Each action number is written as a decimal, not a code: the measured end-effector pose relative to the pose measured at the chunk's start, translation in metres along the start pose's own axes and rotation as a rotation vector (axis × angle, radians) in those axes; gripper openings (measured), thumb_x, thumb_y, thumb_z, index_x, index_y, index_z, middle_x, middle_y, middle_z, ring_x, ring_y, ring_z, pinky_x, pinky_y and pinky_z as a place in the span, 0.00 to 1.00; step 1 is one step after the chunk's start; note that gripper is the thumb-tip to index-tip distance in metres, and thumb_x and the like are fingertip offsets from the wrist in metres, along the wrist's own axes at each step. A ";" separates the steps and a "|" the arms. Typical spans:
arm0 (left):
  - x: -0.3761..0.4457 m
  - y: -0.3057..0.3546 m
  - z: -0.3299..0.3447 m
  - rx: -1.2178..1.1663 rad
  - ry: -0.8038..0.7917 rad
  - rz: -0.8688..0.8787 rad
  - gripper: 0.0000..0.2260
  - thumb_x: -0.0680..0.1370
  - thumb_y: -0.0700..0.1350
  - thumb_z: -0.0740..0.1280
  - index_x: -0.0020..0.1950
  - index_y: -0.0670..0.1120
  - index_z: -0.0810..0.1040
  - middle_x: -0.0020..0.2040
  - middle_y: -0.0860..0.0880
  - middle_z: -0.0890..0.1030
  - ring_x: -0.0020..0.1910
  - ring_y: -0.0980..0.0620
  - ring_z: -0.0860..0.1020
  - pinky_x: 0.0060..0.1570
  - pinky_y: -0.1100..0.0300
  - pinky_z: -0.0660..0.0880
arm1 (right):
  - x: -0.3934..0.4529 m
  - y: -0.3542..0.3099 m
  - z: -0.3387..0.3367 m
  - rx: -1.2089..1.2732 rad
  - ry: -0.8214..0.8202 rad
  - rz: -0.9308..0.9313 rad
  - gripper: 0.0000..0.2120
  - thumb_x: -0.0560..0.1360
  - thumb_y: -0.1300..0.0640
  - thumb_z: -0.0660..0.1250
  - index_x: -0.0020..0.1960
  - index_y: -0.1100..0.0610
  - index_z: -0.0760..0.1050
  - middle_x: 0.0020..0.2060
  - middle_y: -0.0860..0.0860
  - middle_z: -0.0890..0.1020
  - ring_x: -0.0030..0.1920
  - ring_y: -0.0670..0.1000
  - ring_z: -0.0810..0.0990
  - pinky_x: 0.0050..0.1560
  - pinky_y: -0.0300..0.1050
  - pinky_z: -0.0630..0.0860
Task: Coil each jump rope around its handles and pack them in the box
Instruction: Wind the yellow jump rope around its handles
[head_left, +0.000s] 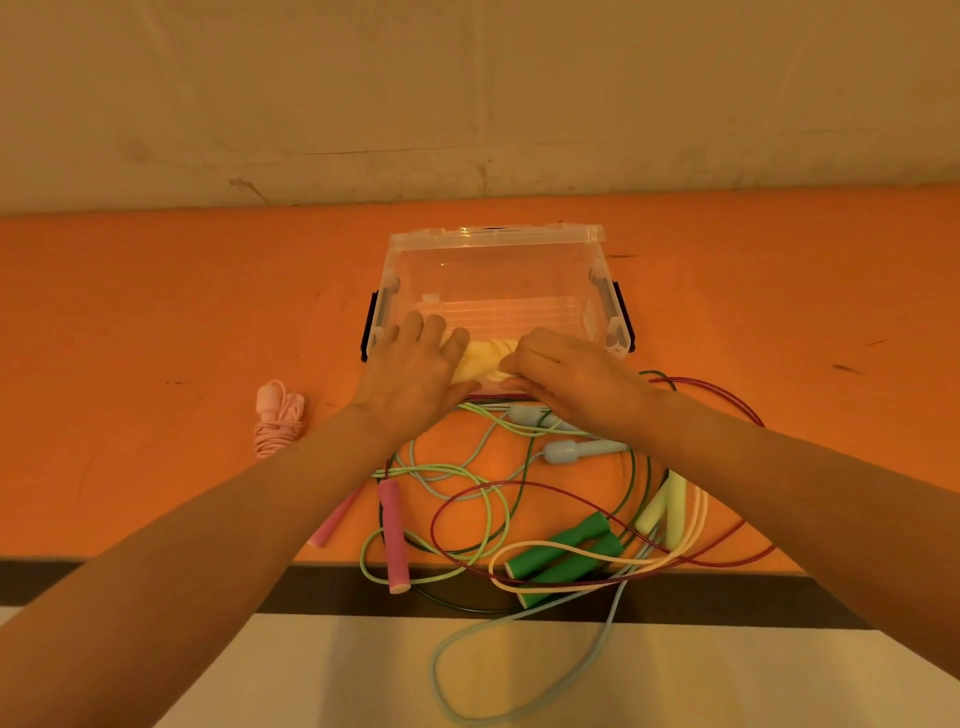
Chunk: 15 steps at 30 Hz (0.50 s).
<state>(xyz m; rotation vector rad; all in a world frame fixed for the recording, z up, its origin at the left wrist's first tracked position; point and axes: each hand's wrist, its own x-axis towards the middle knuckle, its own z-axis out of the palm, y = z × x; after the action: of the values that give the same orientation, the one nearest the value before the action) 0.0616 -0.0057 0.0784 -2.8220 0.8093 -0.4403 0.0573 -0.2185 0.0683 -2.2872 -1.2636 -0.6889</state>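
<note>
A clear plastic box (496, 260) stands open on the orange table, its lid tipped up at the back. At its near wall lies a pale yellow coiled jump rope (485, 358). My left hand (415, 369) rests over its left end with fingers spread, and my right hand (561, 371) grips its right end. Loose ropes tangle in front of the box: pink handles (392, 535), green handles (563, 553), light blue handles (569, 451), pale yellow handles (667, 506). A coiled pink rope (278, 418) lies to the left.
The orange table (156, 322) ends at a dark front edge (156, 582), over which several rope loops hang toward a pale floor. A plain wall (467, 104) rises behind the table. Black latches sit on the box's sides.
</note>
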 end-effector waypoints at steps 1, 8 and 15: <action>-0.002 0.000 0.001 0.022 0.018 0.055 0.24 0.70 0.58 0.71 0.55 0.40 0.77 0.45 0.40 0.77 0.46 0.38 0.76 0.40 0.48 0.74 | 0.001 0.003 -0.002 -0.039 -0.005 -0.031 0.19 0.83 0.54 0.52 0.50 0.64 0.78 0.39 0.57 0.78 0.42 0.53 0.71 0.38 0.45 0.70; -0.018 0.007 0.000 0.015 0.156 0.377 0.22 0.73 0.57 0.66 0.59 0.42 0.71 0.49 0.41 0.76 0.44 0.42 0.74 0.43 0.49 0.70 | 0.001 0.024 -0.017 -0.288 -0.104 -0.187 0.11 0.79 0.55 0.60 0.51 0.58 0.80 0.38 0.54 0.77 0.40 0.53 0.70 0.36 0.48 0.70; -0.027 0.002 -0.005 -0.065 0.292 0.467 0.19 0.79 0.56 0.60 0.61 0.42 0.70 0.52 0.41 0.76 0.47 0.43 0.71 0.48 0.50 0.67 | -0.005 0.029 -0.017 -0.340 -0.178 -0.190 0.12 0.78 0.58 0.57 0.54 0.56 0.78 0.38 0.54 0.76 0.40 0.53 0.68 0.34 0.47 0.70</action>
<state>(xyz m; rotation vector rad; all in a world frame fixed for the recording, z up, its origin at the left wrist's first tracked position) 0.0369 0.0070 0.0767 -2.5308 1.5147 -0.7625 0.0763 -0.2453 0.0746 -2.5692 -1.5644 -0.8358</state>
